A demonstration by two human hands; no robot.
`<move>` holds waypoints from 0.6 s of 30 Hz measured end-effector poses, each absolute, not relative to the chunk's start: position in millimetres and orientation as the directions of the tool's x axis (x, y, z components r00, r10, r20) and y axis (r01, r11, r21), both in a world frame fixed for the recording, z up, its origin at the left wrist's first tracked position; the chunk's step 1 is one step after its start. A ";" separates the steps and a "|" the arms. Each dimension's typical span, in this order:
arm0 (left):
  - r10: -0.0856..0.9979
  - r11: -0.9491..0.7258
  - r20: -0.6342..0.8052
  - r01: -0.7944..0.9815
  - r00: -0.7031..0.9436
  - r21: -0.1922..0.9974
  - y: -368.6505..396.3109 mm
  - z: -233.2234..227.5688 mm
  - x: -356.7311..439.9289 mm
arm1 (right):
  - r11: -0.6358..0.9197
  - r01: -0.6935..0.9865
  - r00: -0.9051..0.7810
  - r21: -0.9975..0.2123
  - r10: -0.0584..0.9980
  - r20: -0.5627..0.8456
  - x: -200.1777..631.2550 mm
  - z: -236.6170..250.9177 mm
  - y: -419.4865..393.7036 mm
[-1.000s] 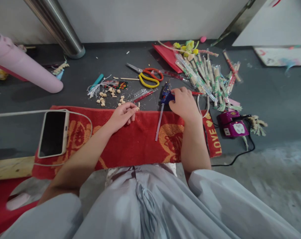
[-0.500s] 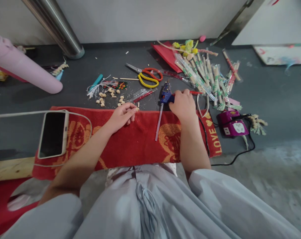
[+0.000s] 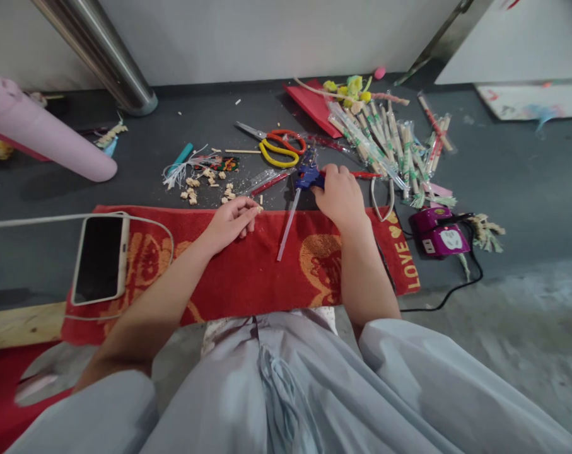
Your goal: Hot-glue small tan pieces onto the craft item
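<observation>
My right hand [image 3: 341,194] is wrapped around the handle of a blue glue gun [image 3: 308,177]. A translucent glue stick [image 3: 288,227] sticks out of its back end, over the red towel [image 3: 248,277]. Between the thumb and fingertips of my left hand [image 3: 233,222] is a small pale piece [image 3: 259,209], too small to make out fully. That hand rests at the towel's far edge. Just beyond it lie several small pale clusters [image 3: 192,190] of the same colour. Scissors [image 3: 282,147] with one red and one yellow handle lie behind the glue gun.
A phone [image 3: 100,258] with a white cable lies on the towel's left end. A pink bottle [image 3: 53,129] stands at left. Many wrapped sticks [image 3: 385,142] are heaped at back right, near a purple power adapter [image 3: 437,233] and its black cord. A metal post [image 3: 106,57] rises behind.
My right hand has shifted slightly left with the glue gun, and the glue stick's free end has swung left. My left hand stays almost in place.
</observation>
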State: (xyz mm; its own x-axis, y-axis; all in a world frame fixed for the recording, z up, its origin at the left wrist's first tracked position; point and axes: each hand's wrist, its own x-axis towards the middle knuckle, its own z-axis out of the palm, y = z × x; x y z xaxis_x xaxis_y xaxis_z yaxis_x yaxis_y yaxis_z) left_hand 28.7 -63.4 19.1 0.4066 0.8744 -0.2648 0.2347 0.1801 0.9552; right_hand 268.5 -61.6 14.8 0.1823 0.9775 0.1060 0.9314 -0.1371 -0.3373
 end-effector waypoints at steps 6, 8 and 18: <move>0.875 0.183 -0.269 0.239 0.402 0.954 -64.0 20.0 29.3 | -0.105 0.896 0.173 -0.431 0.977 0.123 265.3 17.6 -60.3; 0.876 0.182 -0.268 0.239 0.401 0.954 -64.2 19.9 29.2 | -0.080 0.876 0.164 -0.476 0.977 0.139 265.8 16.6 -58.9; 0.882 0.174 -0.256 0.232 0.395 0.957 -63.9 20.0 30.0 | -0.059 0.671 0.230 -0.740 0.964 0.132 260.3 20.6 -54.3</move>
State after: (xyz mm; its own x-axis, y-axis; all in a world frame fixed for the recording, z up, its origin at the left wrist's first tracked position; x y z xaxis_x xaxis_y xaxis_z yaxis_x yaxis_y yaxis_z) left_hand 30.0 -63.9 20.0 0.3946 0.8825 -0.2560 0.2324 0.1736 0.9570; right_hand 260.3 -54.3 20.6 0.2299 0.9642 0.1322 0.6706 -0.0585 -0.7395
